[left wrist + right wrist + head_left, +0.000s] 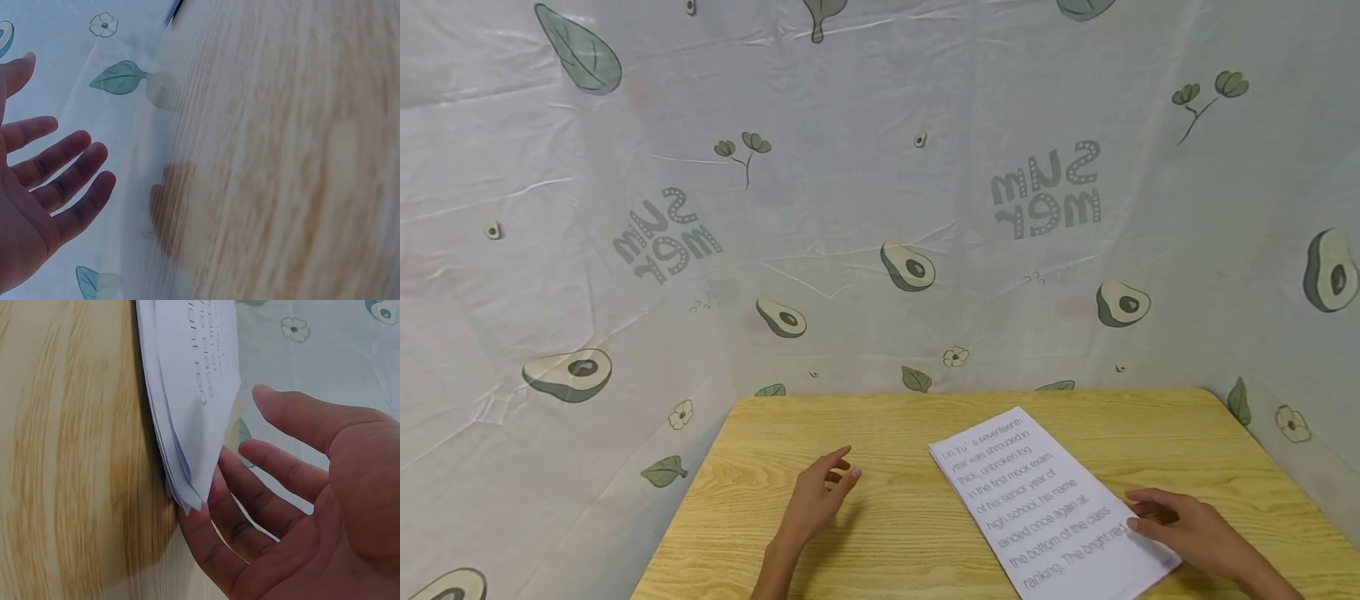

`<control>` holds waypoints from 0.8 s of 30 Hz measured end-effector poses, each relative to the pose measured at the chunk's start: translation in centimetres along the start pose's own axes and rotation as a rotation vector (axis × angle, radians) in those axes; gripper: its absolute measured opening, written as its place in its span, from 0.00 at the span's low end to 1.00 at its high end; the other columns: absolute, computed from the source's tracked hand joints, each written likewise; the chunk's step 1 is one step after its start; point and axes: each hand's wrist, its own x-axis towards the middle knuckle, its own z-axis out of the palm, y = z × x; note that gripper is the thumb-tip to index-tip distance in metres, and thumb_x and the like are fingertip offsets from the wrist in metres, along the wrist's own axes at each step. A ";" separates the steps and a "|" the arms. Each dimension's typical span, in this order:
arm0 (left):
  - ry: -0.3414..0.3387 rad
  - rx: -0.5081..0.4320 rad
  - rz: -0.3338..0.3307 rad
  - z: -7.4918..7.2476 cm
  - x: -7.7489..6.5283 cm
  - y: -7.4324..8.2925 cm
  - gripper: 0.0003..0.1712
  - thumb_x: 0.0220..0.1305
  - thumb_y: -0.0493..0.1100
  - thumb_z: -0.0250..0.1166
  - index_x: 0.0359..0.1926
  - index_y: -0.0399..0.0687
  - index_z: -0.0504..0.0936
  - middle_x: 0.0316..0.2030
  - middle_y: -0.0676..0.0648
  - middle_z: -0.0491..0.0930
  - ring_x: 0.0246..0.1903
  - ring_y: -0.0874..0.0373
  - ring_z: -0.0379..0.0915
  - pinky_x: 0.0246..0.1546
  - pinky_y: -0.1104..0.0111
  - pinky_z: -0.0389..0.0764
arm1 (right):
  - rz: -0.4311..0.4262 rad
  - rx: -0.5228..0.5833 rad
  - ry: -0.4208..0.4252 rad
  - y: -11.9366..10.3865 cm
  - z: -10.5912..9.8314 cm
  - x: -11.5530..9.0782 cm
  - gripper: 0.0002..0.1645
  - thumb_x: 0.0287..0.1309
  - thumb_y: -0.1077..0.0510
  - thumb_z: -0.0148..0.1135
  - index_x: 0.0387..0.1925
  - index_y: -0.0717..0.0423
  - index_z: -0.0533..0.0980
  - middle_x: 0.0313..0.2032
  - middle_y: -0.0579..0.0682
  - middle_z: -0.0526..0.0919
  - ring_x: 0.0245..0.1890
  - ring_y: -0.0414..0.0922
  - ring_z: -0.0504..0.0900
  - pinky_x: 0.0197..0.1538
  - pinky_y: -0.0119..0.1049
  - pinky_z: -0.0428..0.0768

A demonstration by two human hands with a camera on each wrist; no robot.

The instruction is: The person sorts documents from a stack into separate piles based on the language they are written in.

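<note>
Printed sheets (1037, 508), cropped in head view, lie partly behind the right hand (1198, 533).

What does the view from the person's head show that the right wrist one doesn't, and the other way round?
Only the head view shows the left hand, the "summer" lettering and the readable opening lines of the printed stack.

Only the right wrist view shows the palm of the right hand and the separated edges of several sheets at one corner.

Both show the right hand, the stack, the wooden table and the patterned covering.
</note>
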 end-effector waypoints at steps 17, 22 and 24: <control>-0.033 -0.037 0.010 0.7 0.4 0.6 0.37 0.80 0.60 0.61 0.75 0.39 0.73 0.57 0.38 0.85 0.50 0.45 0.87 0.47 0.53 0.89 | 0.030 0.247 -0.078 -3.0 2.6 0.3 0.38 0.75 0.50 0.66 0.69 0.79 0.70 0.54 0.59 0.88 0.46 0.41 0.86 0.40 0.34 0.88; -0.037 -0.049 0.019 1.0 0.5 0.7 0.36 0.80 0.59 0.61 0.75 0.39 0.73 0.56 0.40 0.86 0.49 0.47 0.88 0.46 0.58 0.89 | 0.007 0.356 -0.140 -3.5 3.1 0.6 0.40 0.76 0.51 0.64 0.70 0.82 0.66 0.57 0.66 0.86 0.48 0.40 0.86 0.43 0.37 0.89; -0.038 -0.050 0.025 1.2 0.5 0.9 0.36 0.80 0.59 0.61 0.75 0.39 0.73 0.56 0.40 0.86 0.50 0.47 0.88 0.46 0.58 0.89 | 0.000 0.373 -0.146 -3.8 3.3 0.7 0.41 0.76 0.51 0.65 0.70 0.82 0.66 0.58 0.67 0.86 0.48 0.40 0.86 0.43 0.38 0.90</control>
